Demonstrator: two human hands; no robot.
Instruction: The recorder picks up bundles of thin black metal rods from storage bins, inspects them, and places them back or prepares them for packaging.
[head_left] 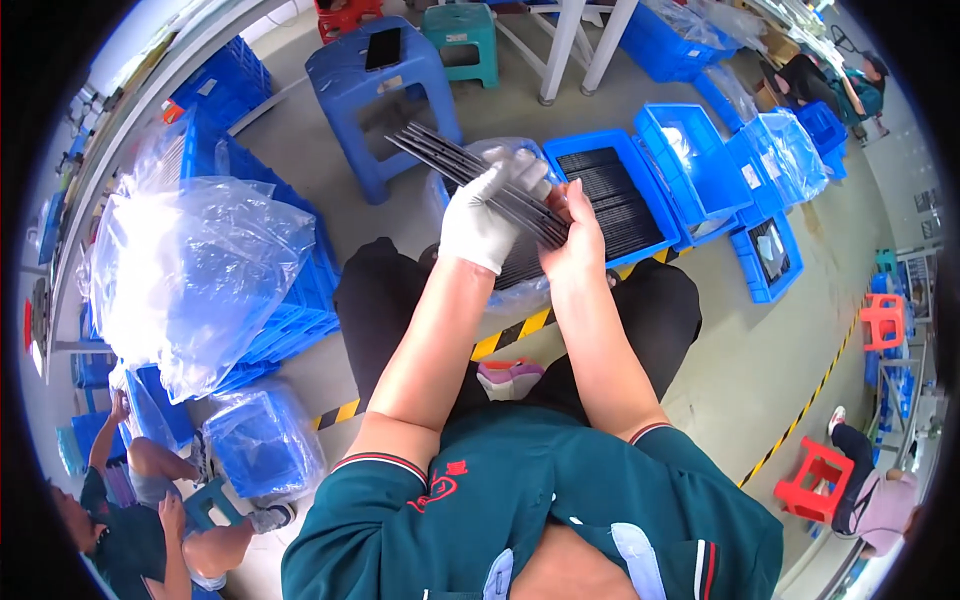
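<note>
My left hand (488, 208), in a white glove, grips a fanned bundle of thin dark strips (445, 157) that sticks out up and to the left. My bare right hand (578, 232) closes on the lower right end of the same bundle. Both hands hover above my knees, over a blue bin (622, 150) filled with more dark strips. A plastic-lined container (520, 282) with dark strips sits under the hands, mostly hidden.
A blue stool (378, 95) with a dark phone on it stands ahead. Stacked blue crates under clear plastic (215, 270) fill the left. More blue bins (745, 190) lie to the right. Other people sit at the lower left, lower right and far right.
</note>
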